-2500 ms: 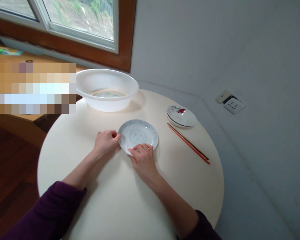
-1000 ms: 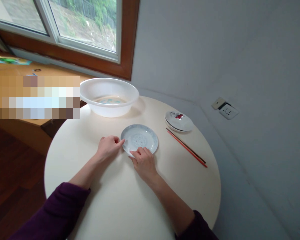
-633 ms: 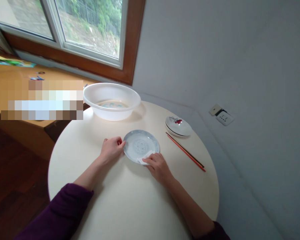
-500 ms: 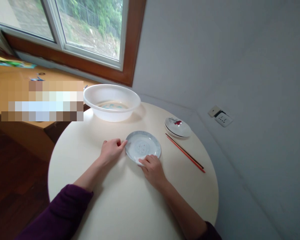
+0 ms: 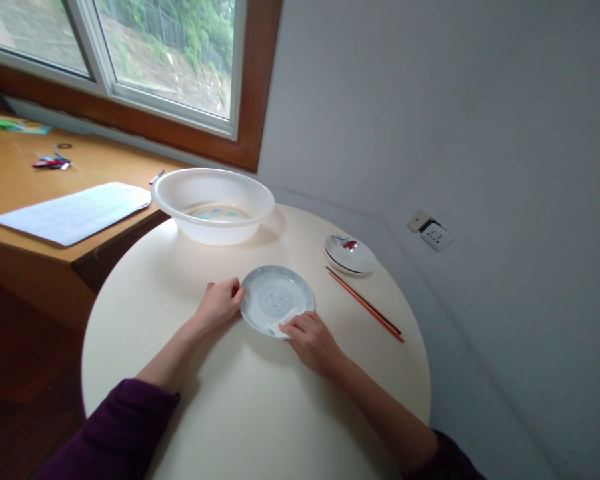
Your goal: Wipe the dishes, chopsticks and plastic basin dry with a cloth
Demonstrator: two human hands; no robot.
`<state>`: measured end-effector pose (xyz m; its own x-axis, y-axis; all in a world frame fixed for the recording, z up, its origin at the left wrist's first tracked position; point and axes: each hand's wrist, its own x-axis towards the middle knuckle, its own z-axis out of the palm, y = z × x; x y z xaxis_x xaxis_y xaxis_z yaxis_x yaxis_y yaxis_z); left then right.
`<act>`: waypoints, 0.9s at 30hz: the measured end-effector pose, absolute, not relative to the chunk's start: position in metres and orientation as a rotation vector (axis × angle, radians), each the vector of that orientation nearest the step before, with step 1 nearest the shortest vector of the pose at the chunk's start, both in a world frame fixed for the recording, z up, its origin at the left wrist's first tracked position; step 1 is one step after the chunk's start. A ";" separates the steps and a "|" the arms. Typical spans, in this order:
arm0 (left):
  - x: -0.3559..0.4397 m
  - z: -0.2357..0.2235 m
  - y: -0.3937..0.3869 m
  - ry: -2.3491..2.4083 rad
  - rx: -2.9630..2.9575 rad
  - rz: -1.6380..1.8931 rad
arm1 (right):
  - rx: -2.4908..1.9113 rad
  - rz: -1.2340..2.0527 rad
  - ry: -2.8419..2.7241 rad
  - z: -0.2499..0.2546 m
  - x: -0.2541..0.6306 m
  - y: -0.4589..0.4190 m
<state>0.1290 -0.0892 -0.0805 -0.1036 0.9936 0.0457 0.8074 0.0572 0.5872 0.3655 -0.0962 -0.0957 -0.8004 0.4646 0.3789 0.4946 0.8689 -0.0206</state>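
Observation:
A pale plate [image 5: 275,300] with a blue-grey rim and a patterned middle is on or just above the round white table [image 5: 260,413]. My left hand [image 5: 220,301] pinches its left edge, thumb at the rim and fingers curled under. At the plate's near right side, my right hand [image 5: 314,341] is closed on a small white tissue [image 5: 286,323], which lies against the plate's surface by the rim. Its thumb points left along the tissue, and part of the tissue is hidden under the fingers.
A large translucent white basin [image 5: 213,230] stands at the table's back left. Small white plates [image 5: 350,255] are stacked at the right, one showing a red flower, with a pair of chopsticks [image 5: 365,303] before them. Papers [image 5: 75,212] lie on the wooden desk [image 5: 10,180]. A wall borders the right.
The view has shifted, so most things sit a little further left. My right hand has moved slightly rightward along the plate's near rim, and more of the tissue shows. My left hand keeps its hold.

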 end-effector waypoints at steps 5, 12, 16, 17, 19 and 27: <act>0.126 -0.087 -0.086 1.940 1.811 0.696 | -0.756 -0.211 -2.757 -0.088 0.393 -0.066; 0.125 -0.090 -0.086 1.940 1.788 0.701 | -0.876 -0.363 -2.869 -0.096 0.385 -0.033; 0.127 -0.091 -0.087 2.006 1.705 0.716 | -1.034 -0.259 -2.782 -0.106 0.375 -0.034; 0.127 -0.092 -0.086 2.016 1.701 0.745 | -1.067 -0.247 -2.761 -0.108 0.374 -0.035; 0.128 -0.096 -0.085 2.039 1.740 0.837 | -1.114 -0.241 -2.732 -0.110 0.372 -0.039; 0.139 -0.114 -0.103 1.794 2.036 0.936 | -1.273 -0.188 -2.635 -0.100 0.362 -0.062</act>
